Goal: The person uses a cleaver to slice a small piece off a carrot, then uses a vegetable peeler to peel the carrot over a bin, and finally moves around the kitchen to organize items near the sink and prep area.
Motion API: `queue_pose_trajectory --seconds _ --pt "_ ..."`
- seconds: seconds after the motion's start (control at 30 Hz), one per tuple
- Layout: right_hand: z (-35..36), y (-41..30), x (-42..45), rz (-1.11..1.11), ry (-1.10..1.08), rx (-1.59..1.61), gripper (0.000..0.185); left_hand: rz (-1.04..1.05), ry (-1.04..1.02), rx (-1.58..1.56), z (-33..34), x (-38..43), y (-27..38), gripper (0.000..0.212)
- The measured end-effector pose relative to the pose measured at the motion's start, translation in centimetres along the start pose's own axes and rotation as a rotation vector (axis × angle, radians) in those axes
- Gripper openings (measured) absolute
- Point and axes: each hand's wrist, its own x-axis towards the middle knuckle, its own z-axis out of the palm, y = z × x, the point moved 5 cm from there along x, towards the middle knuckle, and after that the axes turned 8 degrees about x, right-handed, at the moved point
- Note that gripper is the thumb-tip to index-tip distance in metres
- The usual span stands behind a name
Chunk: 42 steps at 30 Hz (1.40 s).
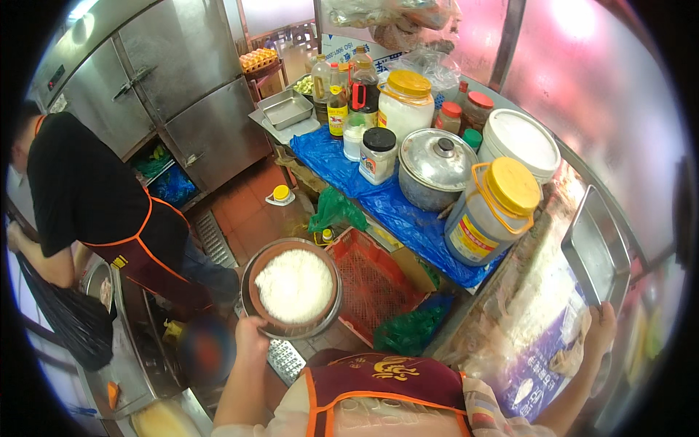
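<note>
My left hand (pixel 252 336) grips the near rim of a round steel bowl (pixel 334 314). Inside it sits a reddish-brown bowl (pixel 253 295), heaped with white powder (pixel 295 284) that looks like flour. On the far right, my right hand (pixel 602 326) holds the near edge of a rectangular stainless steel tray (pixel 600 267), which is tilted and has nothing visible in it. Below the tray lies a purple-and-white printed sack (pixel 546 360), dusted white, beside a crumpled plastic bag (pixel 570 347).
A table under a blue plastic sheet (pixel 371 196) carries a lidded aluminium pot (pixel 437 169), yellow-capped jars, bottles and a white bucket (pixel 521 145). Below stands a red plastic crate (pixel 377 284). A co-worker (pixel 104 191) bends at the left near a steel sink, holding a black bag (pixel 65 311).
</note>
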Motion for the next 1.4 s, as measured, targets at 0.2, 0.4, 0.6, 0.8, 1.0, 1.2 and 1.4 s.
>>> queue_pose_trajectory --seconds 0.2,0.4,0.6,0.8,1.0,1.2,1.4 --pt "2.1 -4.9 2.3 -0.006 0.064 -0.042 0.008 -0.206 -0.047 0.062 6.5 15.9 2.5 0.072" --pt "1.4 -9.5 -0.5 0.059 0.264 -0.091 0.011 -0.207 -0.096 0.208 16.6 27.3 4.8 0.050" --pt "1.2 -13.5 -1.0 0.223 0.211 -0.233 0.014 -0.276 -0.090 0.170 19.4 40.3 2.6 0.061" --pt "2.6 -15.7 -1.2 0.587 0.096 -0.274 0.028 -0.177 0.008 0.224 20.9 43.1 4.8 0.067" --pt "3.6 -17.8 -0.7 0.313 0.347 -0.390 0.025 -0.099 -0.017 -0.041 21.6 50.6 6.4 0.058" --pt "7.0 -21.7 3.2 0.238 0.156 -0.376 0.011 -0.306 -0.133 0.028 23.7 58.3 3.9 0.044" --pt "11.1 -23.5 10.2 0.197 0.084 -0.498 0.014 -0.319 -0.158 0.318 27.4 56.8 6.0 0.047"
